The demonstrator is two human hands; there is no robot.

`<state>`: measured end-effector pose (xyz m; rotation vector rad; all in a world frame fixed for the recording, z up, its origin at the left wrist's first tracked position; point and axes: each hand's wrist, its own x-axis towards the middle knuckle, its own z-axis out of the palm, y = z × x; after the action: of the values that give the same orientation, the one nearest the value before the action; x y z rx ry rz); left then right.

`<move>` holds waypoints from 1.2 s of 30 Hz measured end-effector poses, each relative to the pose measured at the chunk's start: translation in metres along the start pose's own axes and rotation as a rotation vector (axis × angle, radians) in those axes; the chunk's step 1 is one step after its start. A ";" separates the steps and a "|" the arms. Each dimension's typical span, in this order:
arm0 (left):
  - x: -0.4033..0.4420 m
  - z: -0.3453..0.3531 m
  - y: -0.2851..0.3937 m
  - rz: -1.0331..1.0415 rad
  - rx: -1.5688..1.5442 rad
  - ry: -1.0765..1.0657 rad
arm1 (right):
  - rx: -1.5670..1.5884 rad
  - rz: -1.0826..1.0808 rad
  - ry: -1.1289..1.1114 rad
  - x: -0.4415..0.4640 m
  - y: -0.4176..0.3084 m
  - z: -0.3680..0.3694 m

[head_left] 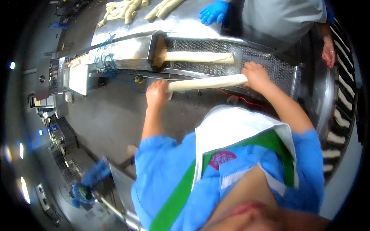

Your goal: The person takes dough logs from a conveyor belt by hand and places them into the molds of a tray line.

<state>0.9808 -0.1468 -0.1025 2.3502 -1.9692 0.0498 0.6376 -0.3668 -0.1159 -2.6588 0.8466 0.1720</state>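
A long pale dough roll [208, 82] is stretched between my two hands in front of my apron. My left hand [157, 93] is closed round its left end, and my right hand [255, 75] grips the right end. Just beyond it, a second dough roll [198, 57] lies on the metal mesh conveyor [269, 71], its left end at the opening of a steel housing [123, 52]. My right hand is close to the near edge of the conveyor.
Several dough pieces [119, 11] lie on a steel table [181, 25]. Across the conveyor, a co-worker in a white apron [283, 17] has one blue-gloved hand [214, 12] and one bare hand [328, 54]. Dough strips [343, 98] line a rack at right.
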 end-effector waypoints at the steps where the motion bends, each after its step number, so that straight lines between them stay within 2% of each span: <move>1: -0.005 0.001 -0.002 0.003 -0.006 -0.009 | 0.045 -0.035 0.031 0.003 -0.003 0.001; 2: -0.009 0.002 -0.006 -0.025 0.013 -0.009 | 0.049 -0.030 0.019 0.008 -0.005 0.005; 4: -0.012 0.007 -0.012 -0.082 0.054 -0.024 | 0.001 -0.142 0.191 0.016 -0.009 0.017; 7: -0.010 0.007 -0.015 -0.059 0.074 -0.007 | 0.006 -0.088 0.086 0.026 -0.017 0.012; 11: 0.009 -0.005 -0.005 -0.035 0.068 -0.035 | 0.016 -0.003 0.056 0.030 0.003 0.021; 14: 0.032 -0.005 -0.001 0.066 0.034 0.050 | 0.171 0.050 0.052 0.024 0.019 0.025; 18: 0.068 0.004 0.011 0.119 -0.070 -0.025 | 0.198 0.129 0.062 0.008 0.032 0.025; 21: 0.107 0.015 0.032 0.294 -0.082 -0.195 | 0.372 0.237 0.164 -0.025 0.054 0.048; 22: 0.116 0.021 0.039 0.377 -0.071 -0.231 | 0.378 0.292 0.086 -0.029 0.051 0.039; 23: 0.123 0.027 0.042 0.434 -0.165 -0.306 | 0.305 0.319 0.145 -0.030 0.056 0.047; 26: 0.122 0.075 0.033 0.478 -0.219 -0.456 | 0.204 0.251 0.080 -0.042 0.057 0.041; 27: 0.121 0.091 0.027 0.479 -0.217 -0.462 | 0.045 0.259 0.098 -0.044 0.061 0.054; 29: 0.121 0.118 0.020 0.478 -0.216 -0.426 | 0.074 0.297 0.211 -0.057 0.068 0.073; 31: 0.154 0.098 0.043 0.343 -0.103 -0.515 | 0.138 0.354 0.189 -0.057 0.072 0.044; 33: 0.161 0.096 0.044 0.455 0.017 -0.549 | 0.205 0.385 0.139 -0.076 0.062 0.028; 35: 0.145 0.035 0.095 0.429 0.153 -0.465 | 0.178 0.409 0.205 -0.111 0.048 0.021; 36: 0.150 0.026 0.101 0.520 0.149 -0.424 | 0.180 0.474 0.225 -0.140 0.041 0.019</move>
<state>0.9074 -0.3133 -0.1138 1.9743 -2.8241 -0.3071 0.4997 -0.3159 -0.1150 -2.2978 1.4822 -0.0898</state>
